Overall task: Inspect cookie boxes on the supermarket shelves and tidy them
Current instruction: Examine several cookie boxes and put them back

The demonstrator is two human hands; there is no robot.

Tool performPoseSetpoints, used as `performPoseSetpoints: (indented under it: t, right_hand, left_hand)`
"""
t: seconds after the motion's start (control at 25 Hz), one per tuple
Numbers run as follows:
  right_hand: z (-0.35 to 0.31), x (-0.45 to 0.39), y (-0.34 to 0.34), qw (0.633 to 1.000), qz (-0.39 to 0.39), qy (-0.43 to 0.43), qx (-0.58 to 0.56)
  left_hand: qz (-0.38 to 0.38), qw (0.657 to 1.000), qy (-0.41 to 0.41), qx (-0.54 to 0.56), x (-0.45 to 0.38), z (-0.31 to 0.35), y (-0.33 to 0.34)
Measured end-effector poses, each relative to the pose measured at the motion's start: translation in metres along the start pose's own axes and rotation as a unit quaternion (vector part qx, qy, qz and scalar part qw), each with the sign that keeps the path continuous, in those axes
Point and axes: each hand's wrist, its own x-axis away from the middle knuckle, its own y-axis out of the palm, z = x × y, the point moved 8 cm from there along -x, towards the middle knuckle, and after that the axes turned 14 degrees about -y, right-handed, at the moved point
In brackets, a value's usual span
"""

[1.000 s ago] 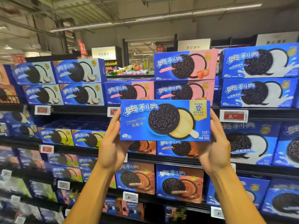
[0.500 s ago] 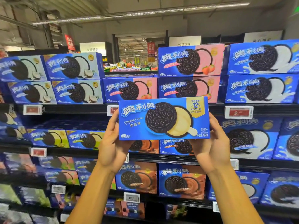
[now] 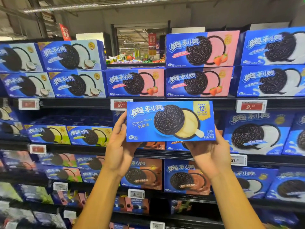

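Note:
A blue cheese-flavour cookie box (image 3: 170, 121) is held up flat-on before the second shelf, its printed front facing me. My left hand (image 3: 121, 146) grips its left end, fingers wrapped behind. My right hand (image 3: 208, 152) grips the lower right corner from below. Behind the box on the second shelf are chocolate-flavour boxes (image 3: 175, 145), mostly hidden. The top shelf carries strawberry boxes (image 3: 199, 81), stacked two high on the right and a single one (image 3: 135, 82) on the left.
Coconut boxes (image 3: 72, 70) stand top left, white-cream boxes (image 3: 272, 65) top right. Green-yellow boxes (image 3: 89, 135) sit left on the second shelf. Chocolate boxes (image 3: 186, 176) fill the third shelf. Price tags (image 3: 250, 105) line the shelf edges. A gap above the single strawberry box shows the aisle behind.
The view has shifted left, and the box with both hands now sits a little to the right and slightly tilted. The grip of both hands is unchanged.

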Motion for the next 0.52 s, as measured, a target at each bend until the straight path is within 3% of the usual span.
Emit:
performPoseSetpoints:
  t: [0.32,0.52]
  right_hand:
    - [0.003,0.000,-0.002,1.000,0.000,0.006,-0.013]
    - [0.001,0.004,0.003,1.000,-0.012,0.001,-0.007]
  left_hand:
    - [0.045,0.999,0.002,-0.002,-0.002,-0.007,-0.015]
    - [0.013,1.000,0.010,-0.010,-0.005,-0.009,-0.010]
